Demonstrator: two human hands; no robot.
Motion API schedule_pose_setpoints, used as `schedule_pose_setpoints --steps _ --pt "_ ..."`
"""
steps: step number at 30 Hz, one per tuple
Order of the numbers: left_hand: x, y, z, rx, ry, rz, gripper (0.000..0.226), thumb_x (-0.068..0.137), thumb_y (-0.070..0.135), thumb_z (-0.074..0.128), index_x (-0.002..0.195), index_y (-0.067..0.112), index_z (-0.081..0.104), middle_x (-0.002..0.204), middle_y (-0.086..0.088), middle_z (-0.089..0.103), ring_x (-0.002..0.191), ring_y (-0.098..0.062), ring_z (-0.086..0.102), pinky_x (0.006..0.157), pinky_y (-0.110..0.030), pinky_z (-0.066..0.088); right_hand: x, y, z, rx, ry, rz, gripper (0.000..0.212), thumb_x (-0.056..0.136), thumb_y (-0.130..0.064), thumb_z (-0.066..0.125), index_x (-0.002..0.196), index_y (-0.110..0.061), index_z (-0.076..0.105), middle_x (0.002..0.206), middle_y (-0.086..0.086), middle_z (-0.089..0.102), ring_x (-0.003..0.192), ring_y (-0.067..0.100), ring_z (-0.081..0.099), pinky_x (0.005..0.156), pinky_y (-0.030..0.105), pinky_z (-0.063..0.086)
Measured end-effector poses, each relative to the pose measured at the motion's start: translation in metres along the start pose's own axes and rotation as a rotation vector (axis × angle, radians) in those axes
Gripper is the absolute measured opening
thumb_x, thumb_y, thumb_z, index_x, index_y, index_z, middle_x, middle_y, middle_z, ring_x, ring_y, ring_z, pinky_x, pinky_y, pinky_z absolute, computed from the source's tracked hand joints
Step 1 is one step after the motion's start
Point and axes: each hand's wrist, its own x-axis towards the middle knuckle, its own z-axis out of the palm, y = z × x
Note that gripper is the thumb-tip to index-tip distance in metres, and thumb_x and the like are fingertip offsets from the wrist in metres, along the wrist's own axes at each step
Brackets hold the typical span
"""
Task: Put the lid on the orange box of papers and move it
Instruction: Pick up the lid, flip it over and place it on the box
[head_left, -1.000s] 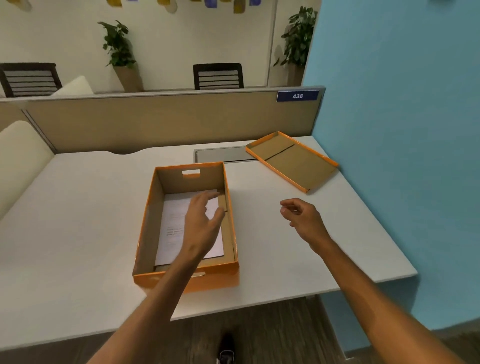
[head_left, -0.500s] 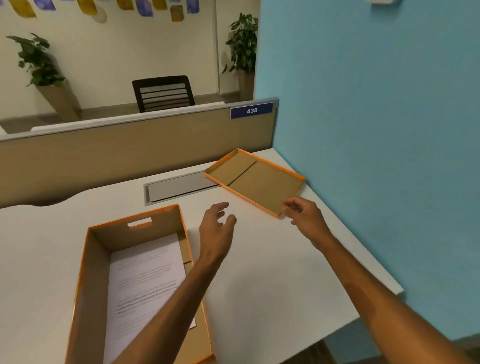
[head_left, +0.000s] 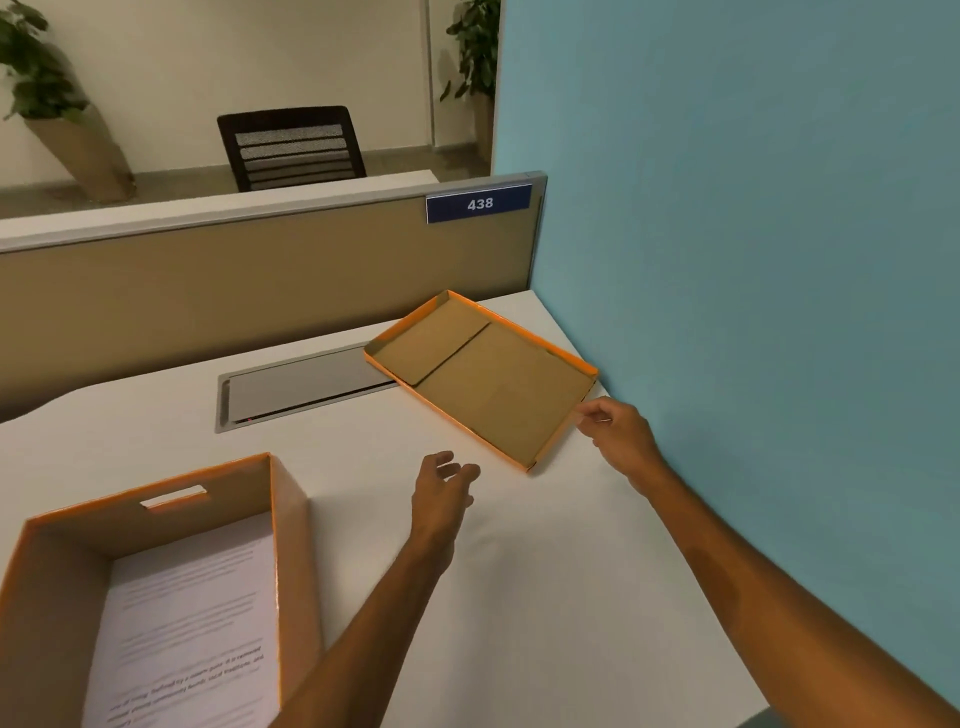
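White desk (head_left: 545, 597) — broad surface under both forearms, running out ahead of the hands to a tan partition (head_left: 234, 291) and, on the right hand's outer side, a blue wall (head_left: 753, 234). Orange box (head_left: 291, 545) — open-topped, left of the left forearm and nearer the person than either hand; long axis runs from the person toward the partition, with the handle-slot end (head_left: 174, 496) farthest away; brown cardboard inside. Papers (head_left: 192, 623) — printed sheets lying flat in the box bottom, text lines running across the box's width. Lid (head_left: 483, 379) — orange-rimmed, brown inner face turned upward, resting on the desk ahead of both hands, in the corner near the wall; long axis slants from its far-left end down to the near-right end, whose near corner points back between the two hands. Grey desk panel (head_left: 306, 384) — set flush in the surface, ahead and left of the left hand, with the lid's far-left end just overlapping it. Right hand (head_left: 618, 436) — fingertips at the lid's near-right edge, thumb and fingers drawn close around the rim; a firm hold cannot be told. Left hand (head_left: 441, 493) — above the desk, short of the lid's near corner, fingers loosely spread and holding nothing.
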Motion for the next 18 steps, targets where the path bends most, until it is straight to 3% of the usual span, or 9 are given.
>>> schedule_pose_setpoints --steps 7,12,15,18 --pt "0.059 -0.024 0.047 -0.192 0.060 -0.181 0.055 0.087 0.018 0.071 0.135 0.010 0.044 0.117 -0.012 0.061 0.095 -0.020 0.063 0.101 -0.048 0.051 0.085 0.030 -0.001 0.053 -0.031 0.170 0.027 0.087 -0.014 0.063 0.114 -0.012 0.066 0.113 0.011 0.068 0.104 0.028 0.064 0.095 0.048 0.053" --pt "0.091 -0.026 0.071 -0.285 0.125 -0.257 0.055 0.088 0.013 0.070 0.136 0.004 0.044 0.114 -0.016 0.063 0.105 -0.030 0.065 0.094 -0.044 0.054 0.121 0.045 0.011 0.370 -0.041 0.412 0.034 0.088 -0.010 0.066 0.120 -0.008 0.053 0.100 0.016 0.067 0.084 0.028 0.067 0.068 0.040 0.058" --pt "0.102 -0.024 0.079 -0.323 0.141 -0.269 0.047 0.090 0.010 0.066 0.131 0.000 0.046 0.113 -0.018 0.066 0.097 -0.030 0.068 0.087 -0.042 0.057 0.132 0.047 0.019 0.557 -0.073 0.505 0.019 0.088 -0.001 0.064 0.106 -0.001 0.057 0.095 0.020 0.070 0.082 0.032 0.071 0.054 0.037 0.058" --pt "0.108 -0.021 0.081 -0.337 0.153 -0.291 0.042 0.090 0.008 0.065 0.127 0.001 0.048 0.111 -0.017 0.067 0.090 -0.030 0.070 0.084 -0.041 0.058 0.140 0.048 0.026 0.615 -0.036 0.550 0.018 0.087 0.005 0.064 0.104 0.000 0.058 0.094 0.022 0.069 0.083 0.034 0.072 0.057 0.042 0.059"
